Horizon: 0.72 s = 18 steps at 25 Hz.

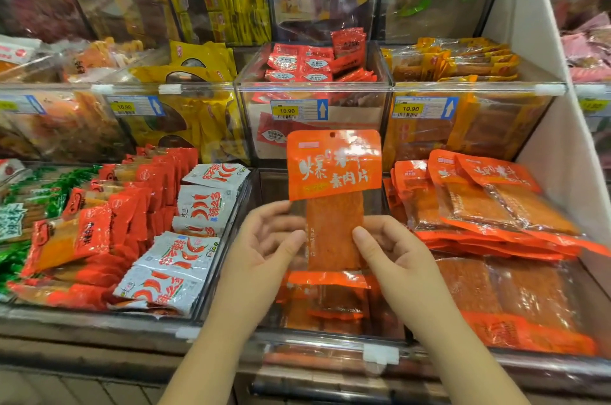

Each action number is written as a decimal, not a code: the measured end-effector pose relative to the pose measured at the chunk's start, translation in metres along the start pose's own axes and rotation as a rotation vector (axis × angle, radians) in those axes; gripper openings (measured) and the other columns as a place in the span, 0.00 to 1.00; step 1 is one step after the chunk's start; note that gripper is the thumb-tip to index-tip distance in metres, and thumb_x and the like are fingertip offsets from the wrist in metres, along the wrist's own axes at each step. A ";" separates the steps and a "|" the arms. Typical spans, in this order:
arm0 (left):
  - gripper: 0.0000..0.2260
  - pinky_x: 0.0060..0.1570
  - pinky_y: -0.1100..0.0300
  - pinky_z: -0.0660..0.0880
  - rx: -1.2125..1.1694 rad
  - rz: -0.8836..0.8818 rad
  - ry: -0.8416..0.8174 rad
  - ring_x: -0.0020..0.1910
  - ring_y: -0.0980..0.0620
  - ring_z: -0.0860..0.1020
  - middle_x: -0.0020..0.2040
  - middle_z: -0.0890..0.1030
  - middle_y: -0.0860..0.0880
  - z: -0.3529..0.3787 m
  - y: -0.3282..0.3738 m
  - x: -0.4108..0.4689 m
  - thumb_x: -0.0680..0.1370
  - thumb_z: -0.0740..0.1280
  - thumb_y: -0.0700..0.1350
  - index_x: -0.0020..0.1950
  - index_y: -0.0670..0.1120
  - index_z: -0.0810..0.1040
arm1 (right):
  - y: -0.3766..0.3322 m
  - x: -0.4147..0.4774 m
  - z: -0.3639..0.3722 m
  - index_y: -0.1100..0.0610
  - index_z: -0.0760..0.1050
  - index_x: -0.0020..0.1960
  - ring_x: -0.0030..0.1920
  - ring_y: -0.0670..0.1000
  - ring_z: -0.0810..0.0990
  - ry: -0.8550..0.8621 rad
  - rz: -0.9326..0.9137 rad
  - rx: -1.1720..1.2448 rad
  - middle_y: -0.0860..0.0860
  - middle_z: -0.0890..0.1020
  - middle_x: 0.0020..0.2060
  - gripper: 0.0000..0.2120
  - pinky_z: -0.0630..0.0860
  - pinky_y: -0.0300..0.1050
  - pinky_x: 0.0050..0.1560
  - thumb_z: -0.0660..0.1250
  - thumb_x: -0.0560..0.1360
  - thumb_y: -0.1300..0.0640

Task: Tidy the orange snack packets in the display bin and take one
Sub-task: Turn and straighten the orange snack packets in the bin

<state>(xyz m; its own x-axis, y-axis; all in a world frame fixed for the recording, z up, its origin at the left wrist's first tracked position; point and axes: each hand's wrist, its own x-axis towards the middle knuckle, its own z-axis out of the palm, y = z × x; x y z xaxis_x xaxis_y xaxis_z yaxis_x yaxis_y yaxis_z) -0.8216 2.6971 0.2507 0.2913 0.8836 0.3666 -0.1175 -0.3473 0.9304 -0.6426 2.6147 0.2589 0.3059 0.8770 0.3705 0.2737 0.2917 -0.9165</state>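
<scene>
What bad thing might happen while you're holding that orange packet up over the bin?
The packet is pinched only at its lower edges by the left hand and right hand, so it might slip and drop back into the bin. The pile of orange packets on the right looks slanted and uneven; a bump from the right arm could make it slide.

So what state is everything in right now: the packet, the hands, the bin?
orange packet: upright, held over the bin
left hand: pinches the packet's left edge
right hand: pinches its right edge
display bin: open on top
packets inside: few, lying flat
neighbouring orange stack: piled, slanting
</scene>
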 end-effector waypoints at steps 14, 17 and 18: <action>0.14 0.59 0.55 0.80 -0.140 -0.172 -0.262 0.61 0.52 0.82 0.61 0.84 0.51 0.001 0.004 0.000 0.81 0.63 0.46 0.67 0.50 0.76 | 0.009 0.003 0.002 0.43 0.74 0.67 0.51 0.40 0.81 0.035 -0.042 -0.152 0.40 0.82 0.49 0.17 0.80 0.36 0.50 0.69 0.79 0.52; 0.13 0.52 0.59 0.80 -0.138 -0.133 -0.180 0.56 0.55 0.84 0.56 0.86 0.53 0.001 0.003 0.001 0.79 0.64 0.48 0.64 0.52 0.78 | 0.006 -0.001 0.001 0.42 0.76 0.62 0.44 0.48 0.84 -0.019 -0.067 -0.095 0.47 0.84 0.42 0.14 0.82 0.44 0.49 0.68 0.80 0.57; 0.13 0.50 0.60 0.80 -0.141 -0.138 -0.154 0.54 0.55 0.84 0.55 0.86 0.53 0.001 0.002 0.002 0.80 0.63 0.49 0.63 0.53 0.78 | 0.006 -0.001 0.001 0.42 0.76 0.61 0.43 0.49 0.84 -0.015 -0.074 -0.086 0.48 0.84 0.41 0.14 0.82 0.45 0.49 0.68 0.80 0.58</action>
<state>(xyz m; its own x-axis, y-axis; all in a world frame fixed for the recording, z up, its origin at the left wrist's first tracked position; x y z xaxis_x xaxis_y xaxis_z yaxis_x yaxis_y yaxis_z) -0.8201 2.6977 0.2529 0.4539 0.8575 0.2423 -0.1950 -0.1698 0.9660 -0.6422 2.6160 0.2531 0.2680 0.8603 0.4336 0.3728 0.3224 -0.8701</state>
